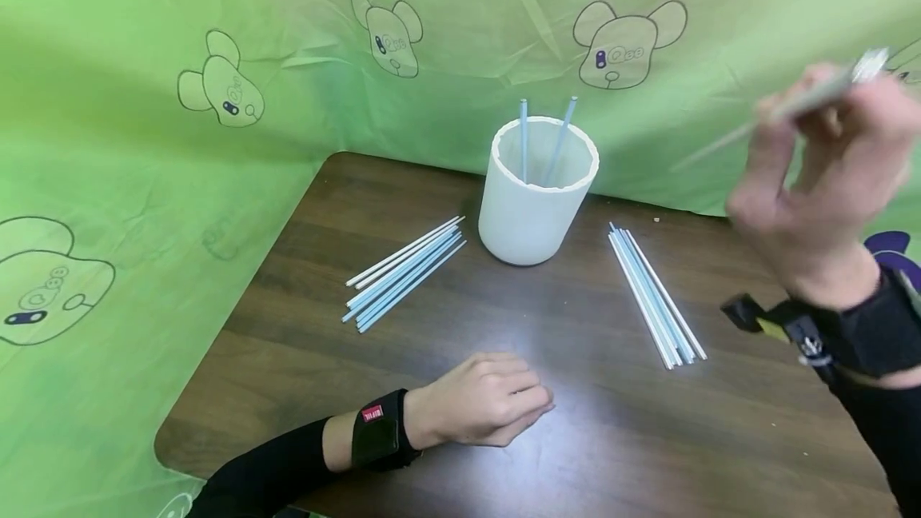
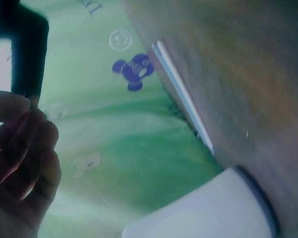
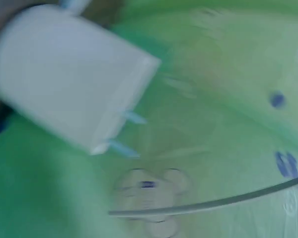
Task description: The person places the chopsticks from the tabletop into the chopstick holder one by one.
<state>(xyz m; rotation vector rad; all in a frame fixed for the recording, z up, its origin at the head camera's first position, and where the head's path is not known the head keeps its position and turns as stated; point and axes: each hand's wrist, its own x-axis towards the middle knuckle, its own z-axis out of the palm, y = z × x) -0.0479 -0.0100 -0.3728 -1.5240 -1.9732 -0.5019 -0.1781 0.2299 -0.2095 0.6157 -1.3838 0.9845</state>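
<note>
My right hand (image 1: 827, 158) is raised above the right side of the table, blurred, pinching a thin white stick (image 1: 806, 102) between thumb and fingers. In the right wrist view that stick (image 3: 203, 204) runs in from the right edge and points toward the cup (image 3: 69, 74). In the head view the white cup (image 1: 532, 222) stands upright at the back of the table with two light blue sticks (image 1: 524, 134) leaning inside. My left hand (image 1: 482, 402) rests near the front of the table, fingers loosely curled around nothing; its fingers (image 2: 47, 148) show in the left wrist view.
A bundle of white and blue sticks (image 1: 406, 274) lies left of the cup. Another bundle (image 1: 655, 302) lies to its right. A green cloth (image 1: 468, 22) with printed cartoon heads hangs behind the brown table (image 1: 288, 366) and along its left side.
</note>
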